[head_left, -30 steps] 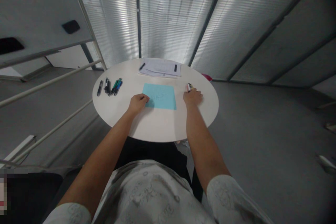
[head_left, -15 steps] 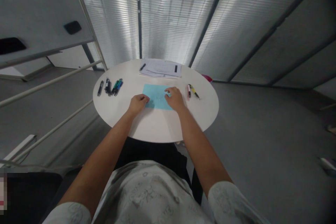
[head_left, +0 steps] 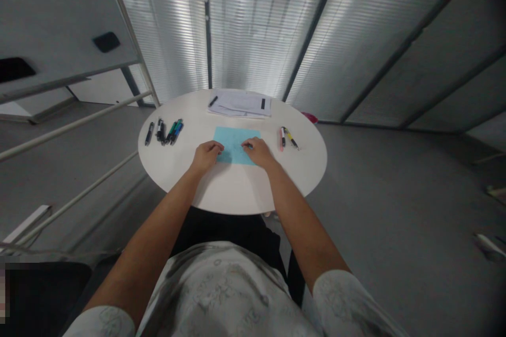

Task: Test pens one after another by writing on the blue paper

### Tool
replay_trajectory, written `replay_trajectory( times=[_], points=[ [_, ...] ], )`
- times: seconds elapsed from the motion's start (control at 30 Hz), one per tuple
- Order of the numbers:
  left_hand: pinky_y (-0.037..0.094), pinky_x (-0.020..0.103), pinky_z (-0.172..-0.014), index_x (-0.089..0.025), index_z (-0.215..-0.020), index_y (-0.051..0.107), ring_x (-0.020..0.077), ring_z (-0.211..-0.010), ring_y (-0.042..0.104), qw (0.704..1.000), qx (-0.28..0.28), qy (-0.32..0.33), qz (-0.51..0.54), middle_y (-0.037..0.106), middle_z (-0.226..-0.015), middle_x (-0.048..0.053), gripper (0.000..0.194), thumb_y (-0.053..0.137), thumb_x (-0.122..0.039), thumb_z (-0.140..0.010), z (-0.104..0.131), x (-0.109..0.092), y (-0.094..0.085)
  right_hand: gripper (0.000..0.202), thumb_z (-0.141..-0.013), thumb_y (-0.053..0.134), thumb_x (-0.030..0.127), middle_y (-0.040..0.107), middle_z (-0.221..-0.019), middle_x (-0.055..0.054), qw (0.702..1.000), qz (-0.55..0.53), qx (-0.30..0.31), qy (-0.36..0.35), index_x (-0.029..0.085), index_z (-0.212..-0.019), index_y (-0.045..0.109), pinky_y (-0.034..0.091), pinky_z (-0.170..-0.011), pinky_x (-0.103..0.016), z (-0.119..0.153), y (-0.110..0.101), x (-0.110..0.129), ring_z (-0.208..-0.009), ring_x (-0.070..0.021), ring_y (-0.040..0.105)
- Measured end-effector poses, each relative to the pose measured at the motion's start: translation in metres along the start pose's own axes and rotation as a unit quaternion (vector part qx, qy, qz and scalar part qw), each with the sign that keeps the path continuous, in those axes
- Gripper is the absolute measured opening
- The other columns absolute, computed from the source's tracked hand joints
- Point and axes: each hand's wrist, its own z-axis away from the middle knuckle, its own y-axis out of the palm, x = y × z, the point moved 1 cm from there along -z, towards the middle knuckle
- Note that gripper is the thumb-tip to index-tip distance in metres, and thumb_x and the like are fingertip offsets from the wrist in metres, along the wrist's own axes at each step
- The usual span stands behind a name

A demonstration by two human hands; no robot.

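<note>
A light blue sheet of paper [head_left: 237, 133] lies flat on the round white table [head_left: 233, 189], with faint marks around its middle. At its left edge is my left hand [head_left: 207, 156], with the fingers curled and pressed together and the fingertips over the paper. What they hold, if anything, is too small to make out. My right hand [head_left: 259, 152] is over the right half of the sheet. Its thumb and fingers are drawn together in a pinch, with a small dark spot at the fingertips that I cannot identify.
Several pens [head_left: 171, 131] lie at the table's left side. On the right are a yellow-and-black pen [head_left: 291, 138] and a pink-and-black pair of markers [head_left: 282, 138]. A stack of papers [head_left: 239, 103] with a dark pen [head_left: 213, 101] stands at the back. A white-framed board [head_left: 67, 16] is to the left.
My right hand has shifted slightly left and toward me, and its fingers have closed from a spread pose into a pinch. My left hand stays by the sheet's left edge.
</note>
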Motion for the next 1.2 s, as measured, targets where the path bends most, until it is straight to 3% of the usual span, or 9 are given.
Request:
replay_trajectory(
  times=[0.17,0.27,0.37,0.47,0.6,0.77,0.9,1.2],
  points=[
    [0.047,0.026,-0.064,-0.016,-0.091,0.07,0.0168,-0.073,0.061,0.998,-0.002,0.047,-0.031,0.068,-0.08,0.006,0.032,0.046,-0.031,-0.078,-0.007,-0.004,0.0,0.021,-0.087,0.055,0.024,0.068,-0.099,-0.004,1.0,-0.007,-0.001,0.007,0.023,-0.098,0.072,0.043,-0.092,-0.031,0.0,0.001,-0.002,-0.093,-0.0159,0.059],
    [0.047,0.03,-0.078,-0.016,-0.096,0.071,0.0177,-0.081,0.061,0.99,-0.018,0.096,-0.105,0.069,-0.091,0.007,0.035,0.042,-0.03,-0.081,-0.017,-0.014,-0.01,0.021,-0.086,0.056,0.025,0.068,-0.099,-0.004,1.0,-0.005,0.002,0.016,0.023,-0.099,0.073,0.043,-0.091,-0.03,-0.001,0.002,-0.003,-0.092,-0.0161,0.059],
    [0.043,0.036,-0.091,-0.017,-0.101,0.071,0.0234,-0.098,0.058,0.957,-0.098,0.112,-0.25,0.064,-0.106,0.011,0.035,0.043,-0.028,-0.082,-0.025,-0.026,-0.031,0.021,-0.087,0.055,0.024,0.068,-0.098,-0.004,1.0,-0.004,0.003,0.006,0.023,-0.098,0.073,0.043,-0.091,-0.03,-0.001,0.002,-0.003,-0.092,-0.016,0.059],
    [0.038,0.044,-0.096,-0.015,-0.108,0.067,0.033,-0.115,0.048,0.909,-0.186,0.079,-0.366,0.056,-0.116,0.018,0.037,0.047,-0.026,-0.079,-0.028,-0.031,-0.056,0.021,-0.086,0.055,0.022,0.068,-0.098,-0.004,1.0,-0.003,-0.001,-0.005,0.022,-0.097,0.073,0.042,-0.091,-0.03,-0.001,0.002,-0.002,-0.091,-0.0158,0.059],
    [0.036,0.049,-0.095,-0.01,-0.112,0.062,0.0386,-0.117,0.044,0.869,-0.219,0.048,-0.441,0.052,-0.118,0.024,0.04,0.05,-0.024,-0.076,-0.028,-0.02,-0.078,0.021,-0.086,0.055,0.021,0.068,-0.097,-0.004,1.0,-0.007,-0.005,-0.007,0.022,-0.096,0.073,0.043,-0.09,-0.03,0.0,0.002,-0.001,-0.09,-0.0158,0.059],
    [0.038,0.05,-0.092,-0.01,-0.109,0.061,0.0396,-0.116,0.044,0.829,-0.23,0.028,-0.508,0.051,-0.119,0.025,0.037,0.05,-0.025,-0.077,-0.024,0.006,-0.089,0.021,-0.086,0.055,0.021,0.068,-0.097,-0.005,1.0,-0.009,-0.003,-0.002,0.022,-0.096,0.073,0.043,-0.09,-0.031,-0.001,0.003,-0.002,-0.091,-0.0165,0.059],
    [0.037,0.05,-0.093,-0.011,-0.11,0.061,0.0395,-0.116,0.044,0.823,-0.227,0.014,-0.521,0.051,-0.12,0.024,0.037,0.05,-0.026,-0.078,-0.022,0.019,-0.089,0.021,-0.086,0.055,0.022,0.068,-0.096,-0.006,1.0,-0.007,-0.003,0.001,0.022,-0.095,0.073,0.043,-0.089,-0.031,-0.001,0.002,-0.001,-0.09,-0.0169,0.059],
    [0.032,0.054,-0.097,-0.011,-0.113,0.061,0.0414,-0.12,0.04,0.842,-0.245,-0.004,-0.48,0.048,-0.125,0.024,0.04,0.052,-0.028,-0.078,-0.025,0.027,-0.096,0.02,-0.086,0.055,0.02,0.068,-0.097,-0.006,1.0,-0.009,-0.011,0.003,0.022,-0.094,0.074,0.043,-0.09,-0.032,0.0,0.003,-0.002,-0.09,-0.0172,0.058]
  ],
)
